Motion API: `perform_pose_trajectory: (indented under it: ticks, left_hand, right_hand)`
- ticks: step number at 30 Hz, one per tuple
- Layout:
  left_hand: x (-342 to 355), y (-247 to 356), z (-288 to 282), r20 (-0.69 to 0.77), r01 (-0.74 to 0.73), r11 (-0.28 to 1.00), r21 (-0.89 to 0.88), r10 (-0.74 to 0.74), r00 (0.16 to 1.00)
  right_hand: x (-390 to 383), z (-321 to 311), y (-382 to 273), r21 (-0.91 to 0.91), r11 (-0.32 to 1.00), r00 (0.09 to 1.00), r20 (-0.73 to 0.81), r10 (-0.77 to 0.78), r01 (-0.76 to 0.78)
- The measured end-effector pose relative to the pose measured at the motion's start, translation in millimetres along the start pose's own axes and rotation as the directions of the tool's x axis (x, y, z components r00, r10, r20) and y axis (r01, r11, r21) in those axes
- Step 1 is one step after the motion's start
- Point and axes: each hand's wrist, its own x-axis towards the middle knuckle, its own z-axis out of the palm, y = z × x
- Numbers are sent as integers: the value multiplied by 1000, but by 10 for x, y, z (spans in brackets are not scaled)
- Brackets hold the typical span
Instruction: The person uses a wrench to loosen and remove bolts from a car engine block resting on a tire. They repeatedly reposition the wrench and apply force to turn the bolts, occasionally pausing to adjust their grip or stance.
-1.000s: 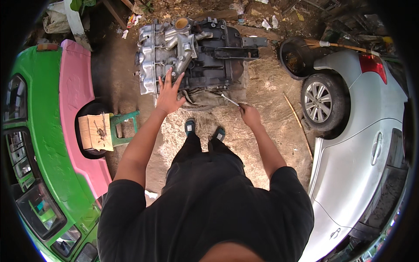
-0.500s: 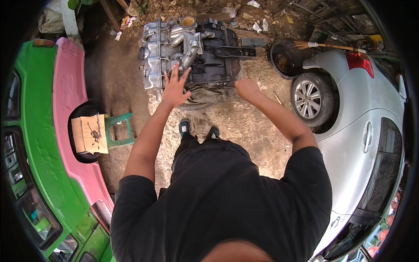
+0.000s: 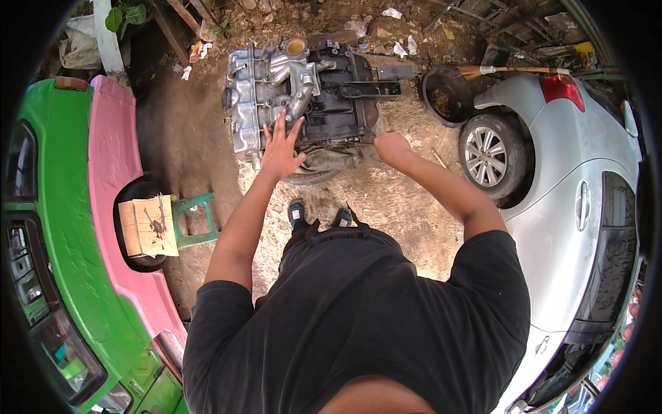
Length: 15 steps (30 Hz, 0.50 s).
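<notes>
In front of me a car engine (image 3: 334, 93) lies on its side, its silver part to the left and its black part to the right. My left hand (image 3: 281, 153) rests on its near edge with the fingers spread. My right hand (image 3: 393, 148) is closed in a fist at the engine's near right corner; what it grips, if anything, is hidden. Beneath the near side of the engine lie a grey cloth (image 3: 329, 158) and the rim of a tire (image 3: 307, 178).
A green and pink vehicle (image 3: 114, 138) stands on the left, beside a green stool (image 3: 194, 219) bearing cardboard (image 3: 141, 239) with small metal parts. On the right are a silver car (image 3: 552, 228) and a black tub (image 3: 447, 96) with a broom (image 3: 514, 70) across it.
The whole view has shifted slightly, so the scene sits a little lower. Both hands keep nearly the same places at the engine, left spread and right closed.
</notes>
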Motion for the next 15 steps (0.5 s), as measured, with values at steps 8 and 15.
perform_pose_trajectory:
  ticks: [8,15]
  left_hand:
    - [16,19,6,6,11,1000,-17,-11,1000]
    - [30,33,25,-12,29,1000,-2,-29,1000]
  right_hand:
    - [-143,856,322,271,960,981,-158,116,-70]
    - [97,1854,399,584,811,868,-417,272,26]
